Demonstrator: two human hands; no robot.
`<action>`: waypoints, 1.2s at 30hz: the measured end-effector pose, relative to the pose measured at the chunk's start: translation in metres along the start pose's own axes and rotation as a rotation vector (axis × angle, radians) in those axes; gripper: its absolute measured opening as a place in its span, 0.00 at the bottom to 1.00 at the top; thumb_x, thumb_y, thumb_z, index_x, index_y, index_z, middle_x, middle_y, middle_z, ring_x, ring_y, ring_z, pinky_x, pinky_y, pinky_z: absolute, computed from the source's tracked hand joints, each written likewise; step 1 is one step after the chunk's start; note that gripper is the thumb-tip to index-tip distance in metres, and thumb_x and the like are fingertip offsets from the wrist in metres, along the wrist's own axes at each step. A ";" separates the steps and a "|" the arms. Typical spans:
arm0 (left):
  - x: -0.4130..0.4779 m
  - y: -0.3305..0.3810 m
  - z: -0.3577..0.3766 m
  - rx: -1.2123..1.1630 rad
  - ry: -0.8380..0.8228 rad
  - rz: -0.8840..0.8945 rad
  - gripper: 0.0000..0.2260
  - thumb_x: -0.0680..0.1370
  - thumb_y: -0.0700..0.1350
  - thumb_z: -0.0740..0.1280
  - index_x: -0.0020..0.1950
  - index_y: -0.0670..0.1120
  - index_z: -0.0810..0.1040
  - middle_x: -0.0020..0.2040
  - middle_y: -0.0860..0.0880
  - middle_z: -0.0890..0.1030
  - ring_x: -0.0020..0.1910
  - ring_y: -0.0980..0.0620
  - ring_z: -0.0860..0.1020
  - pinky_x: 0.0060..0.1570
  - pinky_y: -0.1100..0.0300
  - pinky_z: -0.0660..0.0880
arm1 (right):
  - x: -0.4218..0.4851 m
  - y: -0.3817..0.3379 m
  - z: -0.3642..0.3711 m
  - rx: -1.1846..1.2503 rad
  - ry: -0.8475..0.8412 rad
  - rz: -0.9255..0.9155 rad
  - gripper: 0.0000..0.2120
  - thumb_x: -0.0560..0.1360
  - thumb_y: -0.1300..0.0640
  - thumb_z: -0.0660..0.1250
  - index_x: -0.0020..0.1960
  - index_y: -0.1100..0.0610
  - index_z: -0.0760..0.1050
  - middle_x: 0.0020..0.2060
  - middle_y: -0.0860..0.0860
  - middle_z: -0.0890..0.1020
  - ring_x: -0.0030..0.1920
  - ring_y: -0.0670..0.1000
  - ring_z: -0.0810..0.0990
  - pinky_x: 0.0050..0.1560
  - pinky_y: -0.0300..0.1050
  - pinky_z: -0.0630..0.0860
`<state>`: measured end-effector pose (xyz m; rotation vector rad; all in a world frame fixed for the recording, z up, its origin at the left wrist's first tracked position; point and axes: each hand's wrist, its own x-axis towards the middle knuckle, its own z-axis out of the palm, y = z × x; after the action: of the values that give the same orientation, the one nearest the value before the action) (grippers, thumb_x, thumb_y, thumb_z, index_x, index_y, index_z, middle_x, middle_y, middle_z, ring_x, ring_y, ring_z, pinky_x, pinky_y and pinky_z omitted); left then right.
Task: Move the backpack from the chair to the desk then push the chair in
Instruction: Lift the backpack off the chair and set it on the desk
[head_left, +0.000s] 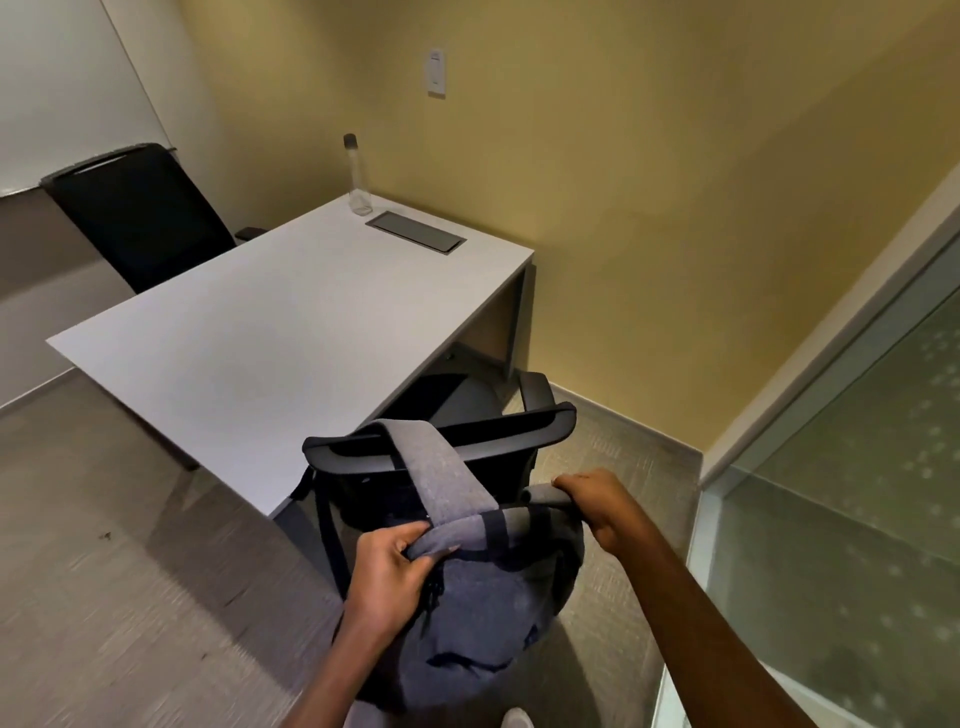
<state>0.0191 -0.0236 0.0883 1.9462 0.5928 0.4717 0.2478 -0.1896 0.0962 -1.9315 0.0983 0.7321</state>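
Observation:
A grey-blue backpack (483, 618) hangs behind the backrest of a black office chair (498, 431), one wide grey strap looped over the top of the backrest. My left hand (392, 571) grips the base of that strap at the top of the bag. My right hand (597, 499) is closed over the bag's other strap at its upper right. The chair stands at the near right side of a white desk (270, 332), its seat partly under the desktop.
A clear water bottle (358, 176) and a grey cable hatch (415, 231) sit at the desk's far end. A second black chair (140, 213) stands at the far left. A glass partition (857, 493) runs close on the right, with yellow walls behind.

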 end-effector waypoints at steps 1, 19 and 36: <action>-0.001 -0.003 -0.002 0.017 0.005 -0.010 0.03 0.74 0.41 0.79 0.40 0.47 0.88 0.33 0.50 0.87 0.33 0.62 0.81 0.31 0.51 0.80 | -0.003 0.002 0.003 -0.060 -0.017 -0.040 0.14 0.76 0.61 0.70 0.48 0.75 0.80 0.41 0.71 0.81 0.39 0.54 0.78 0.41 0.49 0.75; -0.011 -0.019 -0.028 0.020 0.072 0.021 0.09 0.75 0.49 0.75 0.37 0.47 0.85 0.32 0.45 0.83 0.33 0.63 0.74 0.31 0.47 0.74 | -0.031 -0.082 0.143 -0.291 -0.261 -0.522 0.14 0.78 0.54 0.71 0.62 0.57 0.83 0.54 0.54 0.87 0.56 0.51 0.84 0.61 0.48 0.80; -0.034 -0.042 -0.091 -0.018 0.245 -0.084 0.11 0.73 0.51 0.72 0.39 0.44 0.85 0.34 0.43 0.85 0.33 0.60 0.76 0.32 0.47 0.76 | -0.066 -0.095 0.247 -0.173 -0.365 -0.537 0.12 0.79 0.62 0.71 0.60 0.62 0.84 0.56 0.56 0.87 0.56 0.50 0.84 0.57 0.40 0.79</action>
<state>-0.0677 0.0372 0.0865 1.8517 0.8204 0.6651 0.1200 0.0476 0.1344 -1.8298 -0.7014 0.7233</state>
